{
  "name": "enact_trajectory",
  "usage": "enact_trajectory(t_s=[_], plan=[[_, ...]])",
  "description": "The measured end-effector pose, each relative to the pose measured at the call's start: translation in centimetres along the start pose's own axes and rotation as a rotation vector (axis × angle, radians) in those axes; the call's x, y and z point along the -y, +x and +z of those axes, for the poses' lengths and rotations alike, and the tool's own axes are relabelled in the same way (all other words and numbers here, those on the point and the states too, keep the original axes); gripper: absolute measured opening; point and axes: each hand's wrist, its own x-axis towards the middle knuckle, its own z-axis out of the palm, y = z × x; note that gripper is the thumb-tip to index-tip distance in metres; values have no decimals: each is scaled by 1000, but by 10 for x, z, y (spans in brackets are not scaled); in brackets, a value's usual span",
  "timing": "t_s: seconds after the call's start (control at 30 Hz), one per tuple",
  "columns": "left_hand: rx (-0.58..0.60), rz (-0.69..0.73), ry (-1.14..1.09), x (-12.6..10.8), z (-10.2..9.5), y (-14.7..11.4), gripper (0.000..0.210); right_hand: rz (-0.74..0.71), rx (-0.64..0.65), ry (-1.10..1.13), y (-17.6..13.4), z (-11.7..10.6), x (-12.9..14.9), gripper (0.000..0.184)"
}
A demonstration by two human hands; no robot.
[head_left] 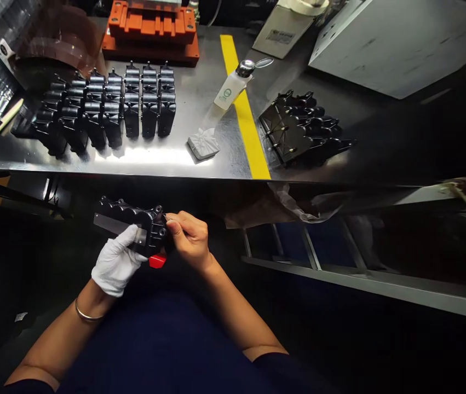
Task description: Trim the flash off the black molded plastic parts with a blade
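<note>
Left fingers (128, 236) are clamping a black part (128, 214) in front of the shiny counter (194, 90) — right fingers (189, 223) are pinching together at the part's end — while yellow tape (247, 128) is running beside a bottle (231, 89).

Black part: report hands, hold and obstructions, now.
Left hand, gloved, gripping black part. Right hand, bare, fingers at part's right end; anything pinched, can't tell. Red object just below part in view; no blockage seen.

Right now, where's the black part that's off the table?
Head view: the black part is left of centre, below the metal table in the picture, held in the gloved left hand, bare right hand at its right end.
</note>
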Motion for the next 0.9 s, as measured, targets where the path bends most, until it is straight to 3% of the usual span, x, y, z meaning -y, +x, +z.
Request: enact_trajectory(t_s=[0.2, 0.33, 0.47, 0.53, 0.6, 0.77, 0.9], plan=[[-45, -53, 23, -9, -9, 9, 32, 79, -1, 34, -4, 19, -7, 27], [0, -54, 50, -13, -23, 15, 28, 189, 18, 75, -3, 35, -21, 31], [108, 160, 149, -10, -40, 0, 14, 478, -64, 56, 1, 37, -48, 50], [130, 246, 168, -9, -43, -9, 19, 524, -86, 42, 2, 29, -52, 55], [116, 330, 291, -10, -41, -11, 23, 486, -35, 65, 1, 20, -43, 50], [-50, 553, 527, -16, -35, 4, 23, 179, 290, 185, 4, 0, 10, 30], [-19, 666, 631, -15, -38, 6, 33, 156, 356, 179, 12, -5, 26, 28]])
